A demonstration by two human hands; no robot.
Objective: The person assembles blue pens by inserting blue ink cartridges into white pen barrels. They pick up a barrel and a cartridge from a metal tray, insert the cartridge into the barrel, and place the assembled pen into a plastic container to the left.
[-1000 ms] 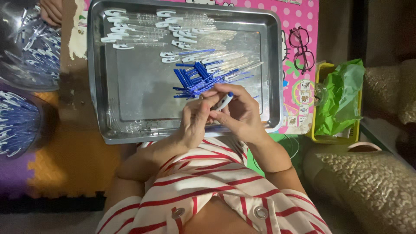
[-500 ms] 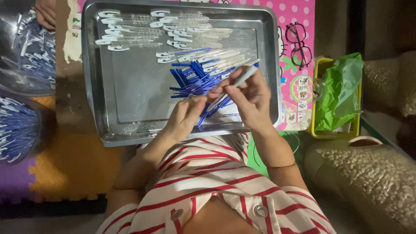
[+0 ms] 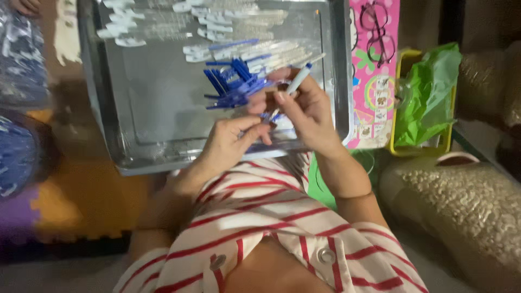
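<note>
Metal tray (image 3: 163,125) w/ raised rim, left half bare; both hands over its near-right corner; right hand (image 3: 306,111) pinches a white pen (image 3: 296,84) w/ blue tip, tilted up-right; left hand (image 3: 230,144) closed on the pen's lower end; blue caps (image 3: 233,84) piled just beside, clear barrels (image 3: 163,24) along far edge; vs 0.5 s ago, hands now closer together; pink mat (image 3: 374,70) and green bag (image 3: 429,97) right of tray; foam floor tiles (image 3: 81,201).

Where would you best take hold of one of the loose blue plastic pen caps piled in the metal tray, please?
Probably pinch a blue plastic pen cap across its narrow sides, coming from above at the pile's left edge; there caps stick out singly over bare metal tray, clear of both hands.
</note>
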